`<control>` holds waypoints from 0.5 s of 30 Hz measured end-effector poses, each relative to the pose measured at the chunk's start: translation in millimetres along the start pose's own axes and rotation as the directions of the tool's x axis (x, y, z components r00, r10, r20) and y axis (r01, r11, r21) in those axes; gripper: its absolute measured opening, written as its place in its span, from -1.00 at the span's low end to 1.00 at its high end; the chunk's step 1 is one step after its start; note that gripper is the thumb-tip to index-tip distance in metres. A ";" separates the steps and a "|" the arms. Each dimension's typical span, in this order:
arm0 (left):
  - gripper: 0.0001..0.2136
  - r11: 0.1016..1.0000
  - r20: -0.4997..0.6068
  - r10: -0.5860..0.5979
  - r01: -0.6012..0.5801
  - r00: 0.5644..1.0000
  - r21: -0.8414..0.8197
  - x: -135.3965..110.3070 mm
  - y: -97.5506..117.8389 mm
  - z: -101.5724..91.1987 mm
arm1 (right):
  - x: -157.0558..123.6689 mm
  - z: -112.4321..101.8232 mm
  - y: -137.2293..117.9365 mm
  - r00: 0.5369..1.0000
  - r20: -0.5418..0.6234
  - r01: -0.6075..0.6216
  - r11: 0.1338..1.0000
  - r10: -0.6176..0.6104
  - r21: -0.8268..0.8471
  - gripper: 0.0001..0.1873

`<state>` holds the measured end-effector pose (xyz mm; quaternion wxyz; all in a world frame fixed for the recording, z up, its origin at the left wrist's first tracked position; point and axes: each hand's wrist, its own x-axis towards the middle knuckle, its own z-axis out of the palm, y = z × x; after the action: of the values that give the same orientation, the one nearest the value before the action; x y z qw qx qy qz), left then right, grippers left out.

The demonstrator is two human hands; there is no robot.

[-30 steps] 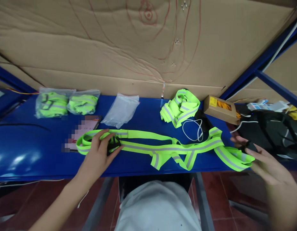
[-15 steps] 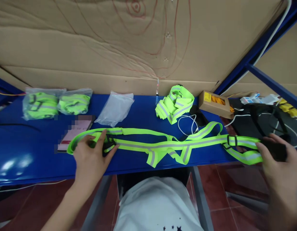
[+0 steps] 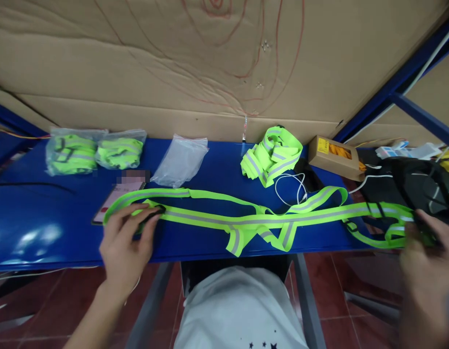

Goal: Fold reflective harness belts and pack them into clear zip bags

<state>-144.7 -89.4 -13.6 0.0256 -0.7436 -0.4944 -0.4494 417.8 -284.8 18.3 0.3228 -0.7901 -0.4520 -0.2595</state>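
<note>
A neon-yellow reflective vest made of straps [image 3: 253, 221], with a grey stripe down each strap, stretches along the front of the blue table. My left hand [image 3: 127, 240] is closed on its left end, fingers around the strap by a black buckle [image 3: 157, 210]. Out at the right, my right hand [image 3: 428, 247], blurred, is closed on the other end, where a dark piece shows between thumb and fingers. Black sliders sit on the straps near that hand. Loose strap ends hang between the hands.
Behind lie two bagged vests [image 3: 120, 151], clear plastic bags [image 3: 181, 160], a bundled vest [image 3: 273, 155] and a white cable [image 3: 290, 189]. A phone [image 3: 119, 194] lies beyond my left hand. An open cardboard box [image 3: 335, 157] stands back right, near a black bag [image 3: 395, 182].
My left hand has slid slightly left and down along the strap. My right hand has shifted slightly right, turning the strap end. The camera view has moved a little.
</note>
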 end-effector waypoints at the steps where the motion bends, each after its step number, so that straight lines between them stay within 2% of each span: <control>1: -0.82 1.000 -0.078 -0.009 0.008 0.997 -0.010 4.3 -3.2 -3.0 | 0.2 -1.5 -1.2 0.997 -0.018 0.076 0.994 -0.077 -0.076 -0.45; 2: -0.80 1.000 -0.160 -0.020 0.017 0.987 -0.024 8.3 -5.5 -5.1 | 0.3 -2.9 -3.6 0.985 -0.005 0.167 0.975 -0.170 -0.146 -0.44; 3: -0.78 0.999 -0.221 -0.025 0.017 0.975 -0.037 11.6 -5.9 -6.0 | -0.3 -3.7 -7.7 0.963 0.057 0.270 0.944 -0.264 -0.190 -0.42; 4: -0.75 0.999 -0.228 -0.020 0.009 0.973 -0.048 14.1 -3.8 -5.5 | -1.9 -3.7 -14.3 0.923 0.165 0.376 0.907 -0.348 -0.188 -0.38; 5: -0.73 0.998 -0.172 0.010 -0.021 0.985 -0.062 15.5 1.3 -3.3 | -4.9 -2.7 -23.3 0.861 0.287 0.472 0.870 -0.420 -0.142 -0.35; 6: -0.69 0.993 -0.061 0.082 -0.087 0.995 -0.080 16.0 9.5 0.5 | -9.3 -0.6 -34.4 0.771 0.419 0.549 0.834 -0.480 -0.053 -0.33; 7: -0.62 0.979 0.098 0.183 -0.173 0.978 -0.104 15.8 20.5 5.8 | -14.6 2.4 -46.8 0.673 0.511 0.597 0.800 -0.534 0.050 -0.32; 8: -0.52 0.947 0.266 0.316 -0.285 0.911 -0.151 15.2 33.6 12.3 | -20.4 6.2 -59.7 0.599 0.545 0.624 0.769 -0.587 0.142 -0.31; 9: -0.38 0.894 0.422 0.449 -0.404 0.788 -0.196 14.7 47.7 19.6 | -26.0 10.5 -71.9 0.543 0.569 0.625 0.750 -0.617 0.217 -0.28; 10: -0.25 0.841 0.534 0.528 -0.491 0.660 -0.226 14.7 61.9 27.1 | -30.9 15.2 -82.6 0.504 0.596 0.613 0.745 -0.625 0.262 -0.26; 11: -0.16 0.791 0.613 0.576 -0.557 0.540 -0.253 15.2 74.9 34.3 | -34.8 20.0 -91.0 0.495 0.616 0.594 0.756 -0.612 0.275 -0.25; 12: -0.12 0.755 0.672 0.593 -0.595 0.443 -0.274 16.4 86.0 40.6 | -37.3 24.7 -96.7 0.488 0.635 0.580 0.766 -0.599 0.277 -0.23; 13: -0.13 0.730 0.710 0.600 -0.617 0.370 -0.295 18.0 94.7 45.7 | -38.6 29.2 -99.7 0.477 0.651 0.573 0.771 -0.590 0.279 -0.21; 15: -0.25 0.702 0.755 0.594 -0.636 0.276 -0.320 21.9 104.3 51.6 | -38.7 36.9 -98.2 0.443 0.670 0.568 0.765 -0.596 0.304 -0.19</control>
<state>-30.1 -102.1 13.3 -0.0181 -0.9913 -0.1302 0.0060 318.0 -240.8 -6.0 0.0173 -0.6148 -0.7885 -0.0062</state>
